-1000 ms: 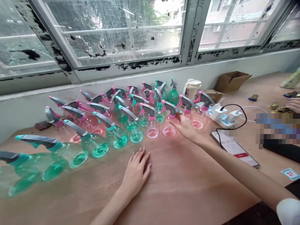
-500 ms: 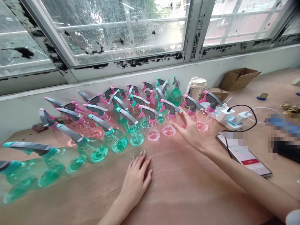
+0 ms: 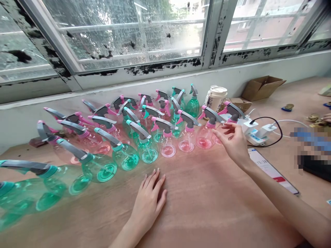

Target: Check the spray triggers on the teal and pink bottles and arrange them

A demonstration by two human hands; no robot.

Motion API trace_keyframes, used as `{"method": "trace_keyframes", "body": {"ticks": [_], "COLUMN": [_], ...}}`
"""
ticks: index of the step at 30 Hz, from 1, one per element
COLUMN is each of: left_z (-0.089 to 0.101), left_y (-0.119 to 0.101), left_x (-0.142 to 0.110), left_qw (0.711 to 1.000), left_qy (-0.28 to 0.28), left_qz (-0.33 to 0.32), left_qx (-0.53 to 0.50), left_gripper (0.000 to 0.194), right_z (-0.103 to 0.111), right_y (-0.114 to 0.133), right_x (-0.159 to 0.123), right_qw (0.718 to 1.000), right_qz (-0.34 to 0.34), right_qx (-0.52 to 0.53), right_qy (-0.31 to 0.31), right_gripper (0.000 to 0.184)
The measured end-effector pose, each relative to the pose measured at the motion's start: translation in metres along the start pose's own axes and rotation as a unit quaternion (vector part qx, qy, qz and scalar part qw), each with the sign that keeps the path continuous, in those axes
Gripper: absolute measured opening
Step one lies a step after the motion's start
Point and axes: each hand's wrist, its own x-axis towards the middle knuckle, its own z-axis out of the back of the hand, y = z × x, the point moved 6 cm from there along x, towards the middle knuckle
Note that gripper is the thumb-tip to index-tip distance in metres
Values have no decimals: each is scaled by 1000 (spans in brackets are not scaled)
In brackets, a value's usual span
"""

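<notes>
Left hand flat on table, fingers slightly spread. Right hand at rightmost pink bottle, fingers curled; grip unclear.

The right hand has moved rightward, from farther left along the row to the rightmost pink-necked bottle

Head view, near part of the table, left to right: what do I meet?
Green spray bottles at the left edge → left hand, flat on the table → right hand → phone → black object.
</notes>
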Motion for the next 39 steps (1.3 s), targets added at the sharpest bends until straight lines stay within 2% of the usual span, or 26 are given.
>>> {"method": "trace_keyframes", "body": {"ticks": [4,10,20,25,28,31,33,37,39], "left_z": [0,1,-1,-2,-1,-2,-2,-4,-4], "left_y": [0,0,3,7,8,10,10,9,8], "left_x": [0,0,1,3,4,6,6,7,6], "left_qw": [1000,1000,1000,999,999,999,999,999,1000], "left_qy": [4,-4,-21,-29,-33,-31,-26,-20,-15], "left_qz": [-3,-2,-8,-23,-29,-29,-28,-24,-20], "left_qx": [1,-12,-6,11,16,22,24,18,13], "left_gripper": [37,35,34,37,39,39,39,41,41], "right_z": [-16,-28,2,20,30,34,37,35,30], "right_y": [3,9,14,29,48,67,75,85,92], "right_x": [9,7,-27,-54,-74,-95,-105,-112,-113], "right_qw": [992,983,981,978,980,976,972,947,929], "right_qz": [21,49,78,80,67,63,46,12,16], "right_qx": [-119,-166,-170,-168,-132,-51,23,146,185], "right_qy": [26,64,59,90,129,200,230,285,319], "right_gripper": [74,70,64,59,50,42,50,79,82]}}
